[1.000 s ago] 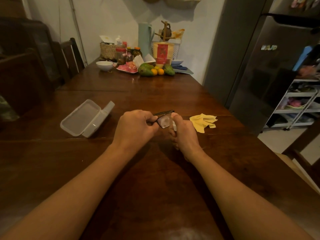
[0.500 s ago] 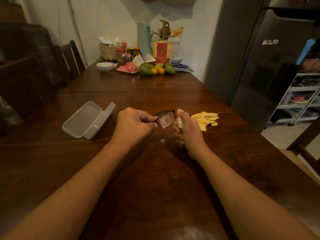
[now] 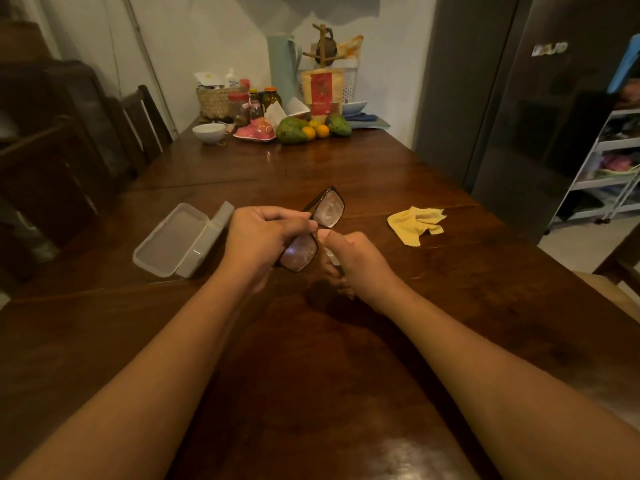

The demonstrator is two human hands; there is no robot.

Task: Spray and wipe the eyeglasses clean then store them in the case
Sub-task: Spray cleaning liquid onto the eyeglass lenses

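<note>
My left hand (image 3: 263, 240) grips black-framed eyeglasses (image 3: 327, 211) at the bridge, above the wooden table (image 3: 311, 375). Both lenses look misted, one tilted up and away, the other low beside my palm. My right hand (image 3: 349, 261) is curled round a small clear spray bottle (image 3: 333, 258), mostly hidden, with the thumb on top close to the lower lens. An open translucent case (image 3: 173, 242) lies to the left of my left hand. A crumpled yellow cloth (image 3: 414, 225) lies to the right.
Bowl (image 3: 209, 132), jars, basket (image 3: 213, 100), fruit (image 3: 292, 130) and a pouch crowd the table's far end. Dark chairs (image 3: 145, 123) line the left side. A grey fridge (image 3: 540, 98) and white shelf cart (image 3: 613, 168) stand on the right.
My left hand has turned the glasses so both lenses now show. The right hand with the bottle has dropped lower and nearer, beside the lower lens.
</note>
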